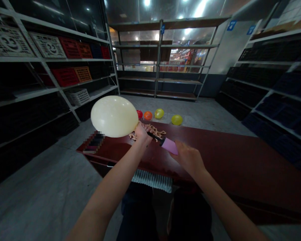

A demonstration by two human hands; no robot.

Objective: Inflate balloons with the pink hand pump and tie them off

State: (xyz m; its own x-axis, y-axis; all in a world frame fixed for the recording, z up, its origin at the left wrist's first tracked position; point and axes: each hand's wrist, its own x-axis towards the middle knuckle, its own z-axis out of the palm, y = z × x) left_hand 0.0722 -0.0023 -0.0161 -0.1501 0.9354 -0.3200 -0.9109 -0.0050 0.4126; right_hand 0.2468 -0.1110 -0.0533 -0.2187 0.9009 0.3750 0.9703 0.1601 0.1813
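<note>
My left hand (141, 133) is closed around the neck of an inflated cream balloon (114, 116), where it meets the black nozzle of a pink hand pump (169, 145). My right hand (188, 158) is closed on the pump's rear end. Both hands hover over the dark red table (223, 157). A small heap of uninflated pale balloons (156, 131) lies on the table just behind my left hand.
A blurred-out phone (93, 143) lies at the table's left corner. A red balloon (139, 114), an orange one (147, 115) and two yellow ones (177, 119) sit on the floor beyond the table. Metal shelves with crates line the left, back and right sides.
</note>
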